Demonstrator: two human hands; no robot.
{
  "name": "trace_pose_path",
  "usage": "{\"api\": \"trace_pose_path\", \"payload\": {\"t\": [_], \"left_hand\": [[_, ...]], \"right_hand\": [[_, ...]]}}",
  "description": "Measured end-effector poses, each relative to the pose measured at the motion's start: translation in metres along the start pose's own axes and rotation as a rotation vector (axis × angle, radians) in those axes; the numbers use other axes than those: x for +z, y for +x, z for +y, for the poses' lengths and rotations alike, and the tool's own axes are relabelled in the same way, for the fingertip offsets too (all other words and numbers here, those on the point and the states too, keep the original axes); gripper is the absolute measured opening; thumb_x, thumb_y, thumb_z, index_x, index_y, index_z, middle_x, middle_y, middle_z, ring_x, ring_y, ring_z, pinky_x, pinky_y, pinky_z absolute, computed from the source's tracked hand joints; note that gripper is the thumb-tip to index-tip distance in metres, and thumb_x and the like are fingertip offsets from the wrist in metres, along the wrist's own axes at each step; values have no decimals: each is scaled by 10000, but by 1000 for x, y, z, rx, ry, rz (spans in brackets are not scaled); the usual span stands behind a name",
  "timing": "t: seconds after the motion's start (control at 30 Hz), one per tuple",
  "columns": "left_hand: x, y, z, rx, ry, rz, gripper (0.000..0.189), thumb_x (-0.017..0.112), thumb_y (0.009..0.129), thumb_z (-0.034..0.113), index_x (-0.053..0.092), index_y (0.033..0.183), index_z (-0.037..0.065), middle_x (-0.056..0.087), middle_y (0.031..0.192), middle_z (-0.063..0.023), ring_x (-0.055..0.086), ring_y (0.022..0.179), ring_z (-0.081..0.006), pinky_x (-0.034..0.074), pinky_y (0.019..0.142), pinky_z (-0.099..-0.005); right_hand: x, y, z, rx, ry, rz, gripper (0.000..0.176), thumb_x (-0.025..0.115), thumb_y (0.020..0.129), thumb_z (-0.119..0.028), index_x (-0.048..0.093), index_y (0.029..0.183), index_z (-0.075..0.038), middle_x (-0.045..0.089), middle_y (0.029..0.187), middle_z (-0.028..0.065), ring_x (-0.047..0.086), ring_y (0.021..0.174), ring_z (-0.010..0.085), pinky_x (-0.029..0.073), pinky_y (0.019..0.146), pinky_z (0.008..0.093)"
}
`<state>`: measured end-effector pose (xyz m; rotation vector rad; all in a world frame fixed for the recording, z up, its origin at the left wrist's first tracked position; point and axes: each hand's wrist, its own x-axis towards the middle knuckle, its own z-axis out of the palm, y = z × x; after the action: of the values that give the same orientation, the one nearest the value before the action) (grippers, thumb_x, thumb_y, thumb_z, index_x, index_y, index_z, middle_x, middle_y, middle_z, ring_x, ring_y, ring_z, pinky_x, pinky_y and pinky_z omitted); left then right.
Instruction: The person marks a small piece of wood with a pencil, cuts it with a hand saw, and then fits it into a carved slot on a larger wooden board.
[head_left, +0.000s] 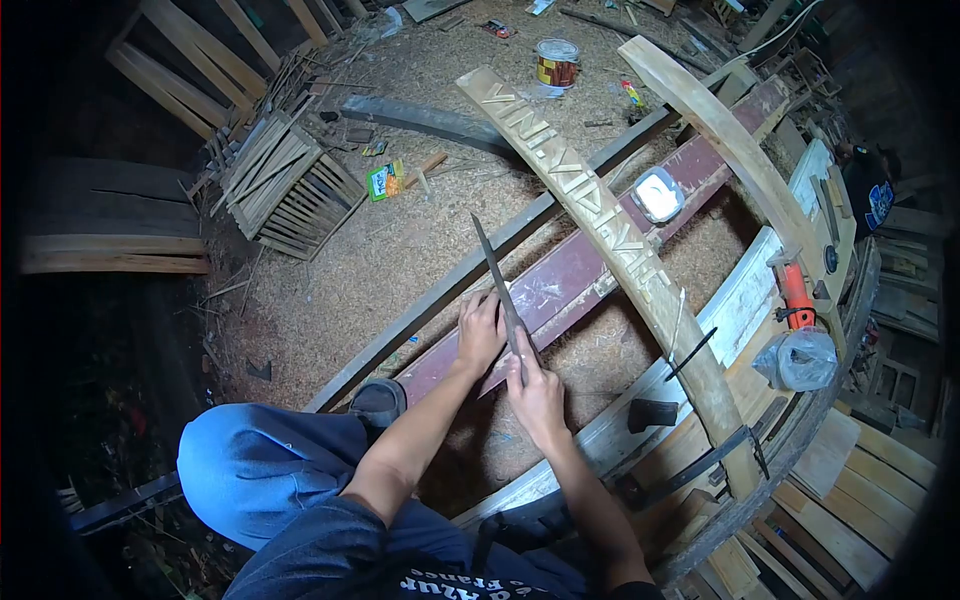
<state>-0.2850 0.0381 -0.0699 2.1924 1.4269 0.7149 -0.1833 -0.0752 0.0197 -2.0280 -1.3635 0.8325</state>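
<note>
A long, narrow, dark blade [492, 258] slants up and away over the maroon plank [565, 283]. My right hand [537, 395] is closed around its near end, thumb lying along it. My left hand [482, 328] rests on the plank just left of the blade, fingers curled down and close against its side; I cannot tell what is under them. To the right, a long curved board [640, 272] carries raised strips of wood set in a row. A white tub [658, 194] with white contents stands on the plank beside that board.
An orange power tool [797, 297] and a clear plastic bag [806, 360] lie at the right. A clamp [700, 465] grips the curved board's near end. A slatted wooden crate [295, 188], a green packet [384, 181] and a can [557, 65] are on the shaving-covered ground. A person [868, 190] is at far right.
</note>
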Motion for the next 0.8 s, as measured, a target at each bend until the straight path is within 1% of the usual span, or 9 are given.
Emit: {"api": "trace_pose_path", "payload": {"t": [0.07,0.13,0.23,0.33,0.37,0.6,0.63,0.73,0.8], "left_hand": [[-1,2,0,-14,-24,-15,247,609,932,127,655,1133,-9,677,1046,-243,613,1061,-410,456,968,-512],[-1,2,3,-7,-30,8,245,609,932,126,655,1130,-10,679,1061,-243,616,1069,-406,456,971,-514],[-2,1,5,-32,-16,5,237,609,933,121,660,1124,-9,685,1063,-238,622,1069,-396,456,973,-512],[0,1,1,-8,-24,0,246,610,933,121,658,1137,-7,685,1057,-236,620,1077,-392,452,981,-514],[1,1,1,-13,-21,4,262,612,925,117,651,1153,-7,682,1059,-239,615,1086,-395,451,983,-519],[-2,1,3,0,-20,2,281,621,911,117,646,1160,-10,674,1023,-239,609,1059,-403,452,980,-510],[-5,1,5,-24,-19,-41,279,619,913,113,645,1159,-14,674,1059,-246,606,1086,-406,452,980,-509],[-1,0,2,-16,30,-21,273,615,919,113,646,1159,-12,669,1089,-256,605,1101,-410,450,992,-508],[-1,0,3,-51,6,-59,271,611,927,117,648,1160,-15,665,1112,-263,603,1109,-410,444,1011,-513]], "right_hand": [[-5,-10,7,-67,100,64,487,544,997,-213,502,1477,-141,649,684,270,662,650,461,519,613,554],[-8,-11,5,-17,113,31,484,546,996,-223,507,1472,-145,644,682,275,656,645,464,512,609,558],[2,3,3,-7,30,10,485,546,997,-216,504,1474,-138,671,751,279,663,672,473,524,626,552],[2,-6,9,-89,127,89,484,545,998,-219,503,1474,-145,671,749,277,663,674,473,522,628,558],[-2,-13,10,-37,127,48,488,545,997,-225,500,1477,-153,673,752,277,664,677,473,523,634,566],[4,0,2,-19,11,23,497,545,996,-223,487,1486,-161,663,722,265,660,668,475,525,632,570],[2,-6,5,-38,64,48,494,549,995,-221,491,1482,-166,668,733,265,662,669,472,528,626,564],[8,-15,15,-135,94,137,487,547,997,-216,496,1477,-158,666,733,267,660,667,473,526,618,560],[5,-3,7,-132,89,136,484,545,996,-207,500,1475,-150,675,750,266,664,672,469,528,622,556]]}}
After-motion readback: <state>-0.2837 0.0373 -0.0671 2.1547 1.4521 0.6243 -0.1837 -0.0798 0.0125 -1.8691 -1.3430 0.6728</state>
